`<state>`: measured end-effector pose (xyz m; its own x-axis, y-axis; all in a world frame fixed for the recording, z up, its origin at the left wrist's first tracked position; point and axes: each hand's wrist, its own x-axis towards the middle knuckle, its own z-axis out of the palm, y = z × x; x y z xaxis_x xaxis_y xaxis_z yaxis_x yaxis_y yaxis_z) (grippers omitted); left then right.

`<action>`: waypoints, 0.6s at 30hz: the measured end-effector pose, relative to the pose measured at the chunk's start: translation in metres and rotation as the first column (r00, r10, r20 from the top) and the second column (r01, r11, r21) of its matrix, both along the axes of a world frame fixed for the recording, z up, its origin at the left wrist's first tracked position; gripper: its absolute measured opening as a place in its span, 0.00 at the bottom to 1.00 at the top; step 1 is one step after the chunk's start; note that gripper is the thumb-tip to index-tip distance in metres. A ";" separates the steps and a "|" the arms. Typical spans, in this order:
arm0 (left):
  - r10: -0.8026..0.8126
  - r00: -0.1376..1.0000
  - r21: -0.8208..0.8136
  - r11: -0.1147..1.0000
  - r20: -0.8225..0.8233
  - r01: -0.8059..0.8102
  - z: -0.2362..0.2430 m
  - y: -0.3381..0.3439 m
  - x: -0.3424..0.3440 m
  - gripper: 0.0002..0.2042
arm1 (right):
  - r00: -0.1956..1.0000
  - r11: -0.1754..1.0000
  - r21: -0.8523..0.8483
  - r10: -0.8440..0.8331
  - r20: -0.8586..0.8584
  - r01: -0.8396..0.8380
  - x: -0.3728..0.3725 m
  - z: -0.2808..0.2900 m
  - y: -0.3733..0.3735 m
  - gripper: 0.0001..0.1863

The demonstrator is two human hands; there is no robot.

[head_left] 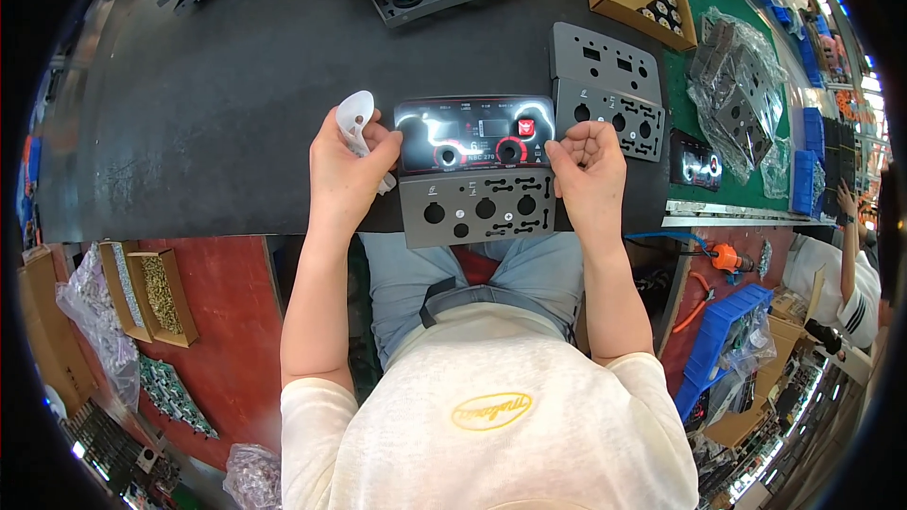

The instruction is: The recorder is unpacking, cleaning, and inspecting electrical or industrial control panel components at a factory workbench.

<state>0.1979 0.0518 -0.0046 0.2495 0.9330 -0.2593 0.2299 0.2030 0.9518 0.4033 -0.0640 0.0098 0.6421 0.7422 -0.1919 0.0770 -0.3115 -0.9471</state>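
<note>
Grey panel [478, 207] lies on the dark surface [236, 85]; the right hand [588, 170] pinches its right edge, the left hand [347, 170] grips peeled clear film [357, 118].

A flat grey metal panel [477, 208] with round holes and slotted cut-outs lies at the near edge of the dark bench [227, 85], its lower edge overhanging slightly. Its upper half is covered by a glossy black rectangular faceplate [475, 135] with red ring markings, a red square and a small display window. A peeled, curling piece of clear protective film [357, 119] stands just left of the faceplate.
</note>
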 end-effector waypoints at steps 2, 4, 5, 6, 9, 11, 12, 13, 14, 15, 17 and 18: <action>-0.001 1.000 -0.001 1.000 0.003 0.001 -0.001 0.000 0.000 0.15 | 1.000 1.000 -0.001 -0.001 0.022 0.001 0.001 -0.002 0.000 0.11; -0.005 1.000 0.028 1.000 0.000 0.005 -0.004 0.001 -0.001 0.15 | 0.999 1.000 -0.001 0.000 0.042 0.000 0.001 -0.003 0.001 0.11; -0.003 1.000 0.030 1.000 -0.002 0.003 -0.005 0.001 -0.001 0.15 | 0.999 1.000 0.001 0.000 0.036 0.000 0.001 -0.003 0.001 0.11; -0.002 1.000 0.038 0.999 -0.002 0.002 -0.005 0.002 -0.002 0.14 | 1.000 1.000 0.003 0.001 0.029 -0.001 0.001 -0.003 0.002 0.11; -0.002 1.000 0.043 0.999 -0.012 0.002 -0.004 0.002 0.000 0.14 | 0.997 1.000 0.009 0.000 0.071 0.000 0.003 -0.007 0.002 0.11; 0.003 1.000 0.049 0.999 -0.024 -0.002 -0.002 0.002 0.000 0.14 | 0.998 1.000 -0.006 0.001 0.059 -0.001 0.002 -0.003 0.002 0.11; -0.001 1.000 0.055 0.998 -0.019 0.002 -0.002 0.001 0.000 0.14 | 0.999 1.000 -0.024 0.001 0.047 0.000 0.002 0.000 0.001 0.11; -0.004 1.000 0.060 0.998 -0.012 0.004 -0.004 0.002 0.000 0.14 | 0.999 1.000 -0.019 0.005 0.048 -0.004 0.001 -0.001 0.002 0.11; 0.001 1.000 0.065 0.998 -0.010 0.000 -0.004 0.003 0.000 0.14 | 0.999 1.000 -0.022 -0.001 0.052 0.002 0.000 -0.002 0.003 0.11; 0.002 1.000 0.050 0.999 -0.006 -0.001 -0.004 0.002 -0.001 0.13 | 0.998 1.000 -0.023 -0.007 0.057 0.008 0.000 -0.003 0.003 0.11; -0.004 1.000 0.044 0.999 0.004 0.004 -0.003 0.001 0.001 0.13 | 0.998 1.000 -0.022 -0.009 0.066 0.011 0.001 -0.004 0.001 0.11; -0.003 1.000 0.037 0.999 -0.003 0.003 -0.002 0.001 0.001 0.13 | 0.997 0.999 -0.029 -0.012 0.071 0.014 0.001 -0.004 0.000 0.11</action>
<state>0.1992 0.0527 -0.0064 0.2515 0.9413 -0.2250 0.2330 0.1668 0.9581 0.4048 -0.0639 0.0063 0.6643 0.7286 -0.1668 0.1398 -0.3403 -0.9299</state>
